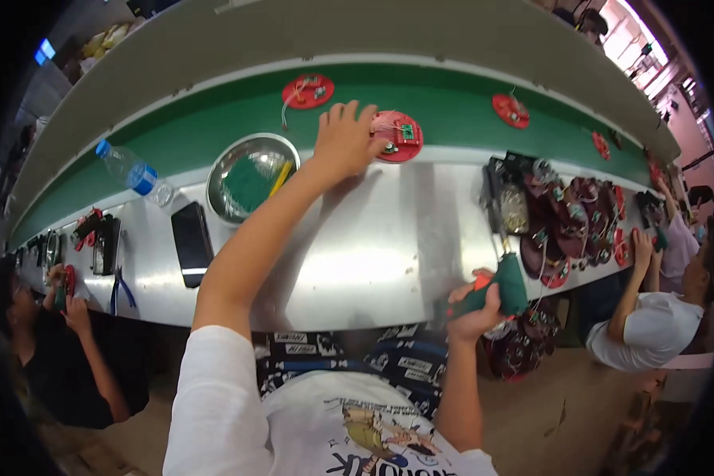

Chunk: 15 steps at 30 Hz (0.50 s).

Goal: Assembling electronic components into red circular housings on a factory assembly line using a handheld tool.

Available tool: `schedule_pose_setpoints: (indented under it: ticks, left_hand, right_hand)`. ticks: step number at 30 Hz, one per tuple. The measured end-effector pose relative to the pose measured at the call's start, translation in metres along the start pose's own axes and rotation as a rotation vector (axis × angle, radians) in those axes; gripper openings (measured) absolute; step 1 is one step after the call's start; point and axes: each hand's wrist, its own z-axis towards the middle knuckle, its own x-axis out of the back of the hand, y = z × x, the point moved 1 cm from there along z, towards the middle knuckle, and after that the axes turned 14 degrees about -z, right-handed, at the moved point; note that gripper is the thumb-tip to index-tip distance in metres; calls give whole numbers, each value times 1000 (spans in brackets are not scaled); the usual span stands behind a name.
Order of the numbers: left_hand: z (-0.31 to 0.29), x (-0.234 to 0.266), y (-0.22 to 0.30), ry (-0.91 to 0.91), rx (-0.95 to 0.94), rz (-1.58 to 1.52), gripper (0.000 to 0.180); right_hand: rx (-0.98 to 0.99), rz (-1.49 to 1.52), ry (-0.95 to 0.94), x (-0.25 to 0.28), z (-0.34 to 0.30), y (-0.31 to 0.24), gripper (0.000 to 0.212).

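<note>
Evidently a two-handed station at the steel counter point(357, 278). Left hand point(345, 147) stretched to the counter's far edge, fingers spread wide, thumb overlapping the left rim of a red disc point(405, 136) with a green board and wires; whether it bears any weight, cannot tell. Disc lies on the green belt point(444, 95), near rim at the border with the counter, perhaps there because that is the easiest part of the belt to reach. Right hand point(476, 317) at the near edge, right of centre, closed round a green pistol-shaped tool point(512, 285), metal tip pointing toward the far edge; held off to the side, presumably to keep the tip away from the reaching arm. Middle of counter bare, likely kept as working room. Steel bowl point(214, 190) by the far edge, left, a yellow strip point(280, 178) inside; its green may be contents or reflection. Phone point(189, 238) and bottle point(141, 176) farther left, probably out of the way. Maroon discs point(587, 210) heaped toward the right end, seemingly massed to save surface.
</note>
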Motion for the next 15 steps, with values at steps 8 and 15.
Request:
schedule_pose_setpoints:
  ticks: [8, 15]
  left_hand:
    - [89, 17, -140, 171, 702, 226, 35]
    - [81, -12, -170, 97, 554, 187, 25]
  right_hand:
    - [73, -13, 85, -10, -1, 14, 30]
    - [131, -113, 5, -10, -2, 6, 20]
